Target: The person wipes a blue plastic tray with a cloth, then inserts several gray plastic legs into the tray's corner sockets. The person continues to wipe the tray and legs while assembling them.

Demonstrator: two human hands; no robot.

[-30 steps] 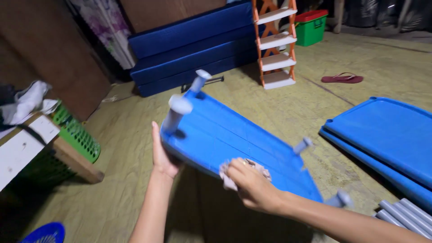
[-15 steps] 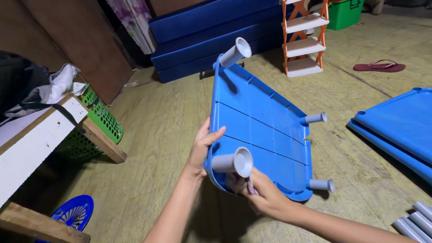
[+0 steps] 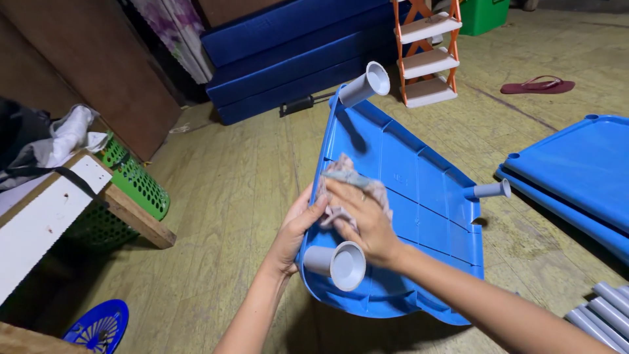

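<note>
The right hand point(image 3: 367, 223) has come up from the bottom edge of the blue plastic panel point(image 3: 419, 196) and now presses a crumpled cloth point(image 3: 350, 180) flat on its ribbed side. The left hand point(image 3: 295, 233) grips the panel's left edge, holding it tilted above the wooden floor point(image 3: 242, 190). Grey tube legs point(image 3: 337, 263) stick out of the panel's corners. A green basket point(image 3: 134, 183) sits to the left.

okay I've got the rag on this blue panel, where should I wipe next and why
Probably draw the rag down toward the near grey leg: the right hand presses it by the panel edge that the left hand steadies.
</note>
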